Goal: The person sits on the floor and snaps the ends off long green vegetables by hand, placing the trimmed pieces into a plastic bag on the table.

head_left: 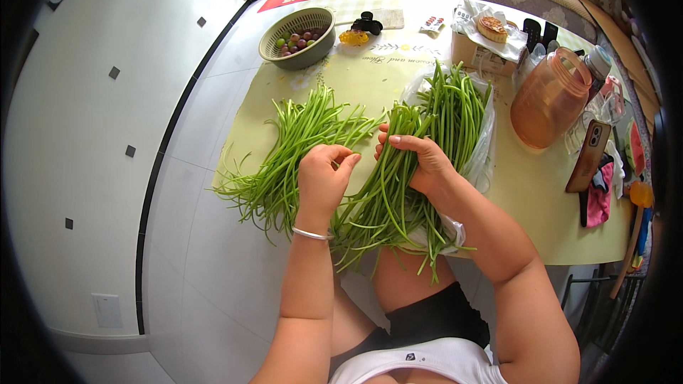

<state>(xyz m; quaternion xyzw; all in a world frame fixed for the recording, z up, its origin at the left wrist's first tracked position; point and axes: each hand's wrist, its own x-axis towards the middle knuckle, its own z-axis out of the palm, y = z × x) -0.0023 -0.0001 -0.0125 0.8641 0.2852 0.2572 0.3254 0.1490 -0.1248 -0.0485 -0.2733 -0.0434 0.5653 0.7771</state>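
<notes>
We see the right hand (pixel 420 160) lying on a thick bundle of long green beans (pixel 398 185) that sits on a clear plastic bag (pixel 484 149), fingers closed round several strands. The left hand (pixel 321 181), a silver bangle (pixel 311 234) at its wrist, pinches one bean between fingertips. A second loose heap of green beans (pixel 292 149) lies left on the pale yellow worktop (pixel 526 199).

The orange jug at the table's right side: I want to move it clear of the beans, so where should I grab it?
Probably by the arched handle on top of the orange plastic jug, coming from above. It stands upright with the loop exposed, while the bag of long beans and the phone leaning beside it crowd its sides.
</notes>
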